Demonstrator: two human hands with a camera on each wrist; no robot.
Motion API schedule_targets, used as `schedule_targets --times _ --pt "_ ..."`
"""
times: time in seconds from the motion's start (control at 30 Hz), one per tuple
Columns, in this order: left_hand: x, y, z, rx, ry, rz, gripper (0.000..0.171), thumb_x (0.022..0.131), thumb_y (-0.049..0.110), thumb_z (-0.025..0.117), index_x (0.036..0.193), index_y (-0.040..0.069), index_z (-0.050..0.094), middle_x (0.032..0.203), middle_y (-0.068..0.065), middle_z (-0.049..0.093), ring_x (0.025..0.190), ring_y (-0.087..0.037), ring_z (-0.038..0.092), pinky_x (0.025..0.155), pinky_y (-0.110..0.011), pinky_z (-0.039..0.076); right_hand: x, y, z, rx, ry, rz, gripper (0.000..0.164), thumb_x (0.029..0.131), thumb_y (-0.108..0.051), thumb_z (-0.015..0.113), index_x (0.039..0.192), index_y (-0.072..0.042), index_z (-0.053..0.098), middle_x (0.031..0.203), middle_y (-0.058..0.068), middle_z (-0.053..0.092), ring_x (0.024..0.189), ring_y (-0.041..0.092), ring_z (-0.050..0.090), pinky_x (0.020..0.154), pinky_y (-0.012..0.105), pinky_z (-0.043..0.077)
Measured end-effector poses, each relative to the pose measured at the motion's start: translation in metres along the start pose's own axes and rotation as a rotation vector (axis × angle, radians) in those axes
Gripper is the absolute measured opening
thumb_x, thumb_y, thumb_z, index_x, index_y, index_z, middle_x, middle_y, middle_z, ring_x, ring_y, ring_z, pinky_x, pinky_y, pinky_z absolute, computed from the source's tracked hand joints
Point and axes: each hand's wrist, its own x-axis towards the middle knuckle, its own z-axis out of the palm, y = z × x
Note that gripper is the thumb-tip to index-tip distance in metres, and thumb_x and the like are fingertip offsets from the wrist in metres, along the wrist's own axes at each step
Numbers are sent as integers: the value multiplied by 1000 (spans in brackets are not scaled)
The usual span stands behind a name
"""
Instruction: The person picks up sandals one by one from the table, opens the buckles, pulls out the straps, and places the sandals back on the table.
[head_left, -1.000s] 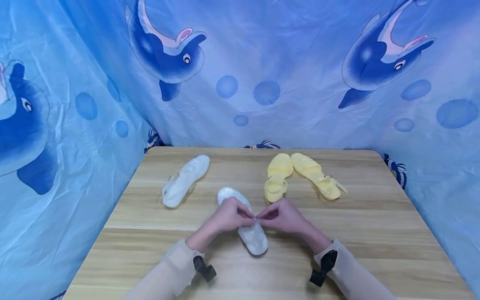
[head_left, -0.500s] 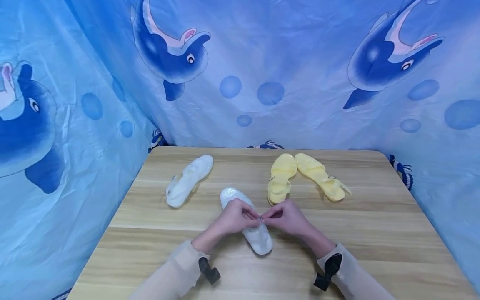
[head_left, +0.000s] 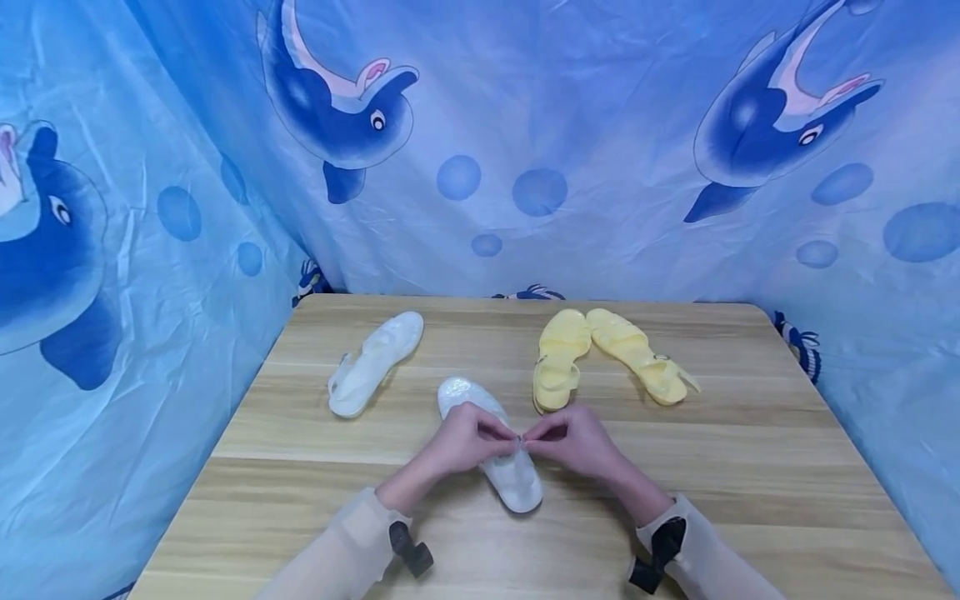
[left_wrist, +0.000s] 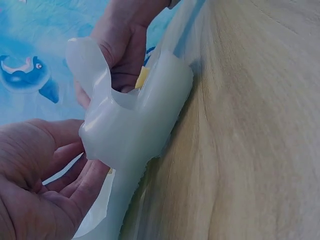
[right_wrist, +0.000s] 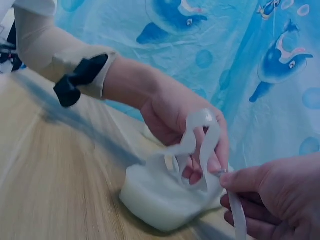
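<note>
A translucent white sandal (head_left: 517,483) lies slantwise on the wooden table in front of me. From its left side my left hand (head_left: 465,437) pinches the ankle strap by a small metal buckle (right_wrist: 221,171). Opposite it, my right hand (head_left: 577,442) pinches the strap at the buckle between thumb and forefinger. The strap's end (right_wrist: 240,220) hangs below the right thumb in the right wrist view. Both hands' fingertips meet over the sandal. In the left wrist view the heel part (left_wrist: 145,115) stands close to the left fingers, and the buckle is hidden there.
Another white sandal (head_left: 375,362) lies at the back left of the table (head_left: 300,517). Two yellow sandals, one upright to the view (head_left: 558,358) and one angled (head_left: 637,354), lie toe to toe at the back right. Blue dolphin-print curtains (head_left: 495,125) surround the table.
The head view has shifted slightly. Both hands stay at the white sandal's strap, with only small finger movement.
</note>
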Motion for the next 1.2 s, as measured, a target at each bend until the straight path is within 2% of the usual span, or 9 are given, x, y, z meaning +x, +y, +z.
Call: schedule_targets --times 0.27,0.5,0.7,1.0,1.2 --pt "2 0 2 27 -48 11 11 88 10 85 98 5 83 92 -9 83 81 -14 77 75 -19 63 -1 0 1 -26 -38 -69 4 91 -17 85 95 -16 84 94 -3 83 86 3 75 76 21 62" --pt "0 -3 5 0 -43 4 13 88 10 86 99 5 83 94 -10 83 83 -16 78 75 -19 63 -2 -2 2 -51 -30 -54 4 90 -19 86 94 -17 85 92 -3 83 83 1 73 73 20 61" --pt "1 -2 6 37 -28 22 9 89 13 87 96 8 85 92 -7 83 79 -11 77 71 -18 62 -4 4 -1 -24 -41 -34 5 91 -19 85 95 -17 85 94 -2 83 88 3 75 78 20 62" --pt "4 2 6 -10 -45 1 13 87 6 85 99 3 83 94 -11 82 81 -14 78 72 -18 63 -1 2 -1 -65 -23 -132 5 90 -19 86 95 -17 84 92 -3 83 85 3 74 77 22 63" --pt "3 0 5 -18 -13 -8 13 88 11 86 99 4 84 92 -11 83 77 -13 78 70 -18 63 3 3 -4 2 -51 -26 10 90 -22 87 98 -18 83 94 -3 83 86 6 76 76 22 63"
